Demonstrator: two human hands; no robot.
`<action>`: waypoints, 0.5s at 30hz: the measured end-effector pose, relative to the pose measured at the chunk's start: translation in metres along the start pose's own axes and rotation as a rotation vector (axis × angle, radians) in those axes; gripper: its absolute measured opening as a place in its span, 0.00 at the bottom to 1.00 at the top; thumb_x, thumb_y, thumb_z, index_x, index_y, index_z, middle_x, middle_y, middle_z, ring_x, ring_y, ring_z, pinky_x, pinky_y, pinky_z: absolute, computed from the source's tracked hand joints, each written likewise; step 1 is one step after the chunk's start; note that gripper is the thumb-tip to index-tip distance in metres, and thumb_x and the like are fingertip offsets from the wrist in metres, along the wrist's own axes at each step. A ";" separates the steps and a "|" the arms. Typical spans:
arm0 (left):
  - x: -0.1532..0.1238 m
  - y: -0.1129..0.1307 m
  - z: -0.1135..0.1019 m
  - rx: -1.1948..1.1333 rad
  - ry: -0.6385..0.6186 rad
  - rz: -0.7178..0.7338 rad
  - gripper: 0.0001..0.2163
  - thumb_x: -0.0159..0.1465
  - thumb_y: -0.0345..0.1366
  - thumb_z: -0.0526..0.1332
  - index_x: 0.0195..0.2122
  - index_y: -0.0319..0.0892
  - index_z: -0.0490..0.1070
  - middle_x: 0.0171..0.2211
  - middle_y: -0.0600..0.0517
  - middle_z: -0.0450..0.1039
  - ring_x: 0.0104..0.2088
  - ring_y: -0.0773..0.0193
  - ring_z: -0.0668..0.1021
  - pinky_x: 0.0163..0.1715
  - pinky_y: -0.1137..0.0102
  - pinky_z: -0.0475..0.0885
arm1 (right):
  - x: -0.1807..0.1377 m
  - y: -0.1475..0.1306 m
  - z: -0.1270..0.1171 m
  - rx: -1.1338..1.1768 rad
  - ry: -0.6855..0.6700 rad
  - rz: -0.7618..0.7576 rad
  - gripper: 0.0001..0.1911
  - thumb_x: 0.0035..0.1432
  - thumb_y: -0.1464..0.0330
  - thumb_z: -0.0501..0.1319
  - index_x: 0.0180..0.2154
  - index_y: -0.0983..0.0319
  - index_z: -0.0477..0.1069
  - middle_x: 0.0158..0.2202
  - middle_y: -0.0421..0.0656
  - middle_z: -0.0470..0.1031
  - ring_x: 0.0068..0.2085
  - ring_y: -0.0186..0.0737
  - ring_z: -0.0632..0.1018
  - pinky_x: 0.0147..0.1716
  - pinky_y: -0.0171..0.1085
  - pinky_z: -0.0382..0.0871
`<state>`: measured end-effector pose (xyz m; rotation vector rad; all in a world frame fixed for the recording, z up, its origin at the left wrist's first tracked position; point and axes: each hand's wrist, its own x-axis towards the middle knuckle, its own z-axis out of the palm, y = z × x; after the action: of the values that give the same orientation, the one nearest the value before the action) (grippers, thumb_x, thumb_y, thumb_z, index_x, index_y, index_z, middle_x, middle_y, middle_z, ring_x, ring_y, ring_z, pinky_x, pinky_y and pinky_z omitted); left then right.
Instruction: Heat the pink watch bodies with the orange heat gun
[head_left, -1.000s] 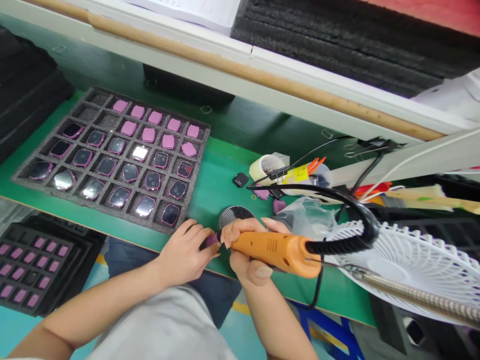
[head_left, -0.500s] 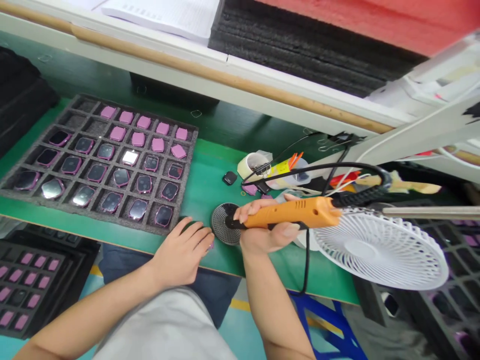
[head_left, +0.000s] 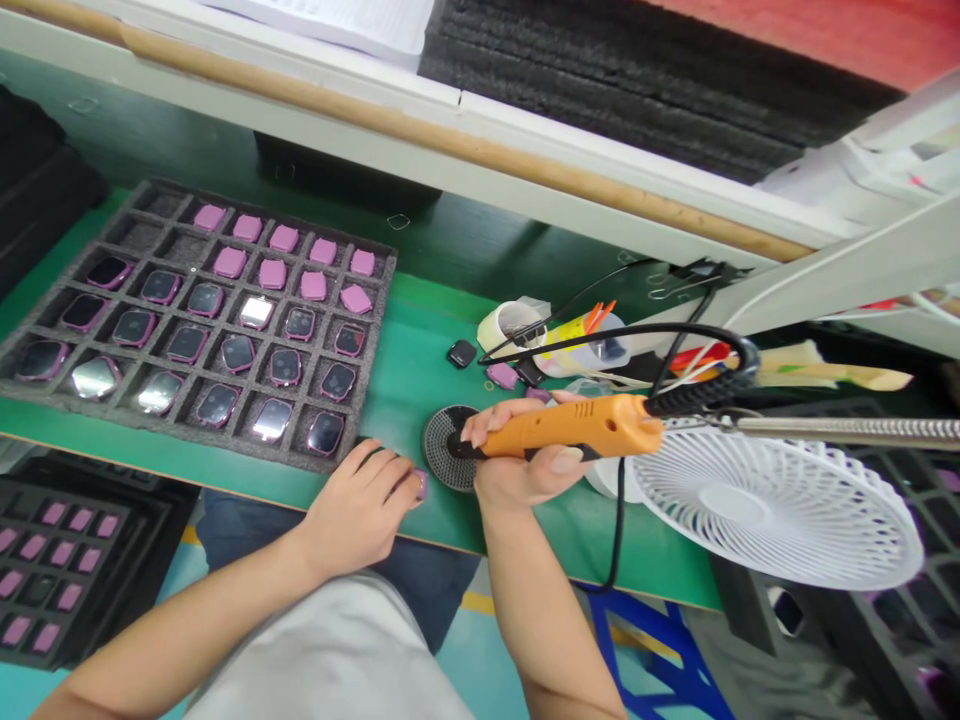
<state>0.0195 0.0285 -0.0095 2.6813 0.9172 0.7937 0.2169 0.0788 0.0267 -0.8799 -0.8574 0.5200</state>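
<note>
My right hand [head_left: 525, 460] is wrapped round an orange electric screwdriver [head_left: 577, 427] with a black cable, held level, its tip over a round black perforated disc [head_left: 444, 455] on the green mat. My left hand [head_left: 364, 505] lies on the mat beside the disc, fingers curled over a small pink watch case [head_left: 421, 484] that peeks out at the fingertips. To the left sits a grey foam tray [head_left: 375, 330] with several pink watch bodies in its cells.
A white fan [head_left: 757, 505] lies to the right of my right hand. Behind the disc are a tape roll [head_left: 510, 322], loose pink parts [head_left: 501, 375] and cables. A second tray of pink parts [head_left: 52, 550] sits low at the left. A shelf rail [head_left: 420, 135] runs overhead.
One second ago the screwdriver tip met the pink case between both hands. My right hand has since carried the tool right, onto the black disc. My left hand stayed on the case.
</note>
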 end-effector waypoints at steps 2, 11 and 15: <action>-0.001 -0.001 0.001 0.011 0.002 0.004 0.08 0.77 0.33 0.64 0.54 0.42 0.79 0.52 0.45 0.83 0.52 0.52 0.82 0.65 0.50 0.74 | 0.000 0.001 0.000 0.000 -0.003 -0.002 0.28 0.64 0.40 0.68 0.52 0.51 0.68 0.26 0.29 0.76 0.15 0.35 0.71 0.14 0.36 0.71; -0.004 -0.004 0.004 -0.009 0.079 0.056 0.09 0.76 0.33 0.67 0.56 0.45 0.80 0.52 0.47 0.84 0.49 0.56 0.82 0.60 0.52 0.74 | -0.006 -0.033 0.000 0.014 -0.064 0.014 0.31 0.64 0.35 0.63 0.54 0.50 0.68 0.28 0.32 0.76 0.17 0.38 0.72 0.15 0.40 0.72; -0.003 -0.003 0.004 -0.006 0.106 0.048 0.07 0.77 0.36 0.68 0.54 0.46 0.81 0.49 0.48 0.84 0.47 0.57 0.82 0.58 0.55 0.74 | -0.019 -0.046 0.001 0.064 -0.173 0.097 0.31 0.62 0.35 0.67 0.55 0.47 0.69 0.29 0.32 0.77 0.19 0.38 0.73 0.16 0.41 0.73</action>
<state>0.0182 0.0295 -0.0151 2.6878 0.8756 0.9560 0.2076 0.0405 0.0573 -0.8290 -0.9526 0.7126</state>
